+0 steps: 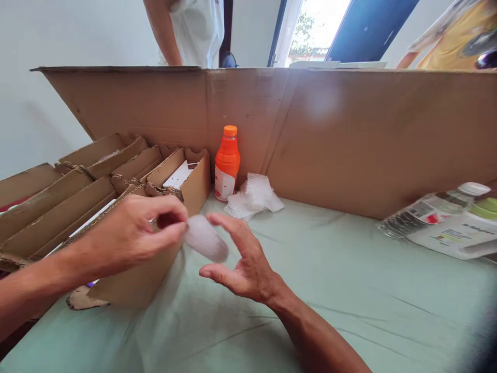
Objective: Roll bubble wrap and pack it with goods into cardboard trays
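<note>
My left hand (151,230) pinches one end of a small whitish, rounded piece (205,239) between thumb and fingertips. The piece is blurred and looks like a pouch or folded wrap; its exact kind cannot be made out. My right hand (248,259) is at the other end of the piece, thumb and fingers spread apart, not visibly gripping it. Both hands are above the green cloth (349,300). Behind them, a pile of bubble wrap (256,196) lies beside an upright orange bottle (228,163).
Cardboard boxes (174,171) with open tops stand in rows at the left, some with white items inside. A tall cardboard panel (349,134) runs along the back. A clear bottle (430,210) and a white jug (458,233) lie at the right. Two people are beyond the panel.
</note>
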Available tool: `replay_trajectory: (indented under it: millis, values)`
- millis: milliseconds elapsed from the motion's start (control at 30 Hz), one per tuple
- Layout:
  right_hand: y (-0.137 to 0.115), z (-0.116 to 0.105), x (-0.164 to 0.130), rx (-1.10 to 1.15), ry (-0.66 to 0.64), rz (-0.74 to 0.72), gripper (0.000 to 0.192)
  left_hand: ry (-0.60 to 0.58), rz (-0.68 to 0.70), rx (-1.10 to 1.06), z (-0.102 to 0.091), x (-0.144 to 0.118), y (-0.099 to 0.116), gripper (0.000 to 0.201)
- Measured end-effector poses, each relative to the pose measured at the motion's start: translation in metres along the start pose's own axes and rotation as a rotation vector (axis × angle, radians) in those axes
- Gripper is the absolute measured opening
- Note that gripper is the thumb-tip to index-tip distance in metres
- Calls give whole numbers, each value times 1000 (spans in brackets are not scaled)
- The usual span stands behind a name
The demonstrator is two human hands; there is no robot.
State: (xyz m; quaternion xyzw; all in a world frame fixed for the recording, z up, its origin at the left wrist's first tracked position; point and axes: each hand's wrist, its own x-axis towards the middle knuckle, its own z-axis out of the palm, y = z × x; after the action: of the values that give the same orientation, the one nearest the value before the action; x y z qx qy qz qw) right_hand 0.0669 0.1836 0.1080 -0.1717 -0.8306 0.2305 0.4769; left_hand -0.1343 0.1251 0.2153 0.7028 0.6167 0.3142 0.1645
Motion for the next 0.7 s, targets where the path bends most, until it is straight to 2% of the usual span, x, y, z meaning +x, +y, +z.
replay_trajectory:
  millis: [67, 133, 167, 200, 233, 267, 300, 333, 400, 500, 567, 700]
  values:
    - [6, -13, -3, 17, -26, 72, 39, -116, 54, -77, 22, 9, 3, 19]
    - [34, -36, -8, 21, 80, 248, 27, -75, 18, -125, 22, 13, -6, 21]
    - [55, -51, -10, 15, 172, 364, 28, -2, -11, -131, 15, 13, -14, 27]
    - [80, -68, -13, 5, 284, 479, 38, 90, -49, -122, 3, 13, -23, 34]
    - [106, -84, -15, -2, 408, 599, 51, 198, -94, -99, -12, 12, -33, 38]
    - [133, -99, -17, -49, 507, 739, 56, 310, -147, -63, -30, 11, -45, 40]
    - [159, -111, -19, -141, 571, 886, 52, 414, -207, -19, -49, 10, -57, 42]
    - [182, -119, -21, -173, 567, 954, 45, 510, -273, 29, -68, 10, -69, 42]
    - [216, -124, -26, -254, 524, 1024, 35, 615, -420, 146, -103, 10, -95, 41]
    - [238, -116, -34, -454, 402, 1050, 30, 622, -582, 314, -138, 14, -131, 42]
    - [245, -110, -37, -571, 356, 1036, 30, 575, -627, 374, -150, 22, -152, 40]
    - [262, -108, -33, -674, 345, 954, 50, 432, -654, 445, -159, 56, -187, 38]
